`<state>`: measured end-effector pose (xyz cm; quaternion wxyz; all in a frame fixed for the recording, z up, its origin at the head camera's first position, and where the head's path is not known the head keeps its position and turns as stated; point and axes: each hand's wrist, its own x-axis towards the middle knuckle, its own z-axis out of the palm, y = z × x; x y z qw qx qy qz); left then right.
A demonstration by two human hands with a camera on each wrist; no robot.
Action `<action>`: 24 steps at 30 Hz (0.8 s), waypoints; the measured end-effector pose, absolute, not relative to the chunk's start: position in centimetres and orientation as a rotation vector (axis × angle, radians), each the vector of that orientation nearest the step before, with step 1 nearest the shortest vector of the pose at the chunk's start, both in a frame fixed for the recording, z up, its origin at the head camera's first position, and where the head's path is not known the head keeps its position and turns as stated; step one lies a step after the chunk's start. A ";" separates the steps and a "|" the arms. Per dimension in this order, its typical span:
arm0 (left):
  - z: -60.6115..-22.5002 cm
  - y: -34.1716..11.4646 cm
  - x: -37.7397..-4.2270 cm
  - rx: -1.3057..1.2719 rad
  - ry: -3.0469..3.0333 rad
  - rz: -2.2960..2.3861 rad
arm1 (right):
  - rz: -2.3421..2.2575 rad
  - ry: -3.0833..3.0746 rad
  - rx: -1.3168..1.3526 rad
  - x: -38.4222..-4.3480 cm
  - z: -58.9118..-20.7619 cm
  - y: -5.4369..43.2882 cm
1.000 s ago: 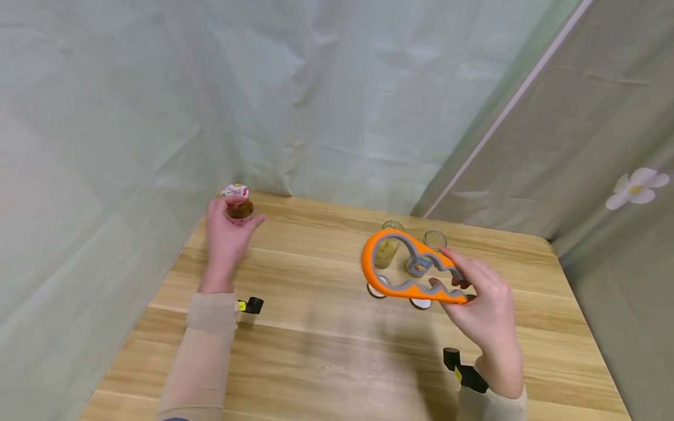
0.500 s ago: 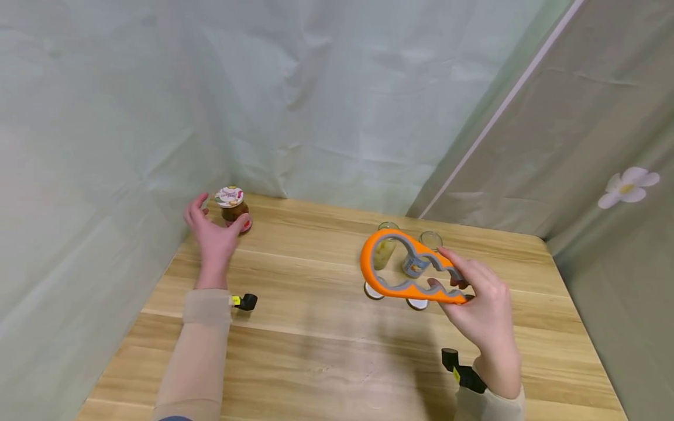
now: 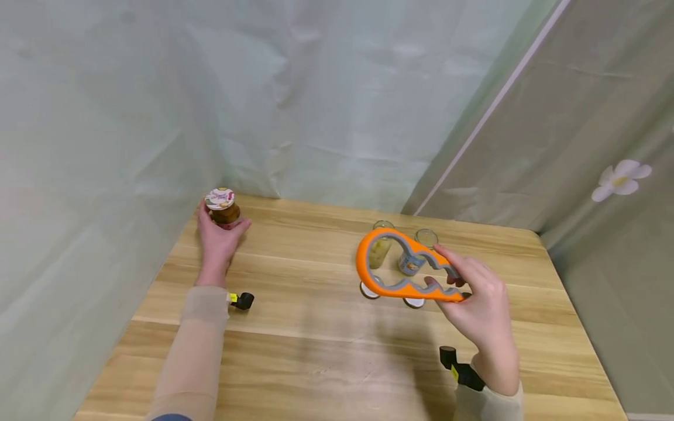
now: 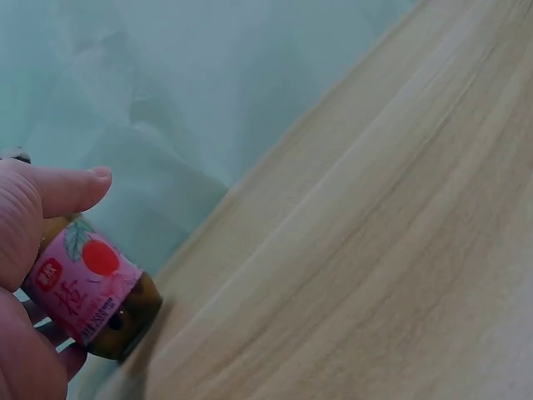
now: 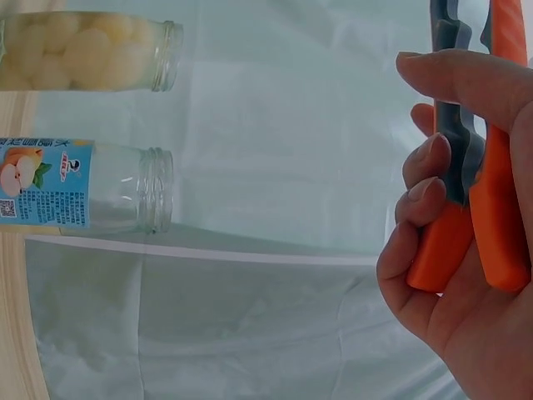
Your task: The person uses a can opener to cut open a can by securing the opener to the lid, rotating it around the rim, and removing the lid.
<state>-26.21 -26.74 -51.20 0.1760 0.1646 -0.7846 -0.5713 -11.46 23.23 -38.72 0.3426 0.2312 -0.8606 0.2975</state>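
Observation:
My left hand is round a small jar of brown contents near the table's back left corner. The jar has a white patterned lid and a pink fruit label. In the left wrist view the thumb lies along one side, with fingers showing at the other. My right hand grips an orange and grey jar opener by its handles, raised above the table. Beyond the opener stand a lidless jar of pale round fruit and a lidless glass jar with a blue label.
Two lids lie white side up in front of the lidless jars. Pale curtains hang behind and beside the wooden table. Black wrist cameras stick out from both sleeves.
My left hand opened away from the small jar, then closed round it again lower down with the lid uncovered. The right hand and jar opener stay nearly still; the view shifts slightly.

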 end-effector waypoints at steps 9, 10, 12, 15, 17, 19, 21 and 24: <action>-51.7 -27.4 -26.1 0.484 -2.214 -1.658 | 0.776 -2.250 0.616 -11.3 -38.8 23.1; -51.8 -27.5 -26.1 0.487 -2.219 -1.643 | 0.779 -2.251 0.620 -11.3 -38.8 23.1; -52.0 -27.6 -26.1 0.492 -2.235 -1.608 | 0.782 -2.253 0.624 -11.2 -38.7 23.0; -52.2 -27.8 -26.1 0.473 -2.253 -1.576 | 0.791 -2.256 0.628 -11.2 -38.7 23.0; -52.2 -27.7 -26.0 0.450 -2.250 -1.591 | 0.793 -2.261 0.627 -11.1 -38.6 23.0; -52.3 -27.6 -26.1 0.432 -2.234 -1.627 | 0.788 -2.271 0.628 -11.0 -38.6 23.0; -52.3 -27.5 -26.1 0.429 -2.207 -1.681 | 0.781 -2.283 0.627 -11.0 -38.5 23.0; -52.3 -27.4 -26.0 0.445 -2.182 -1.735 | 0.774 -2.291 0.628 -10.9 -38.5 23.0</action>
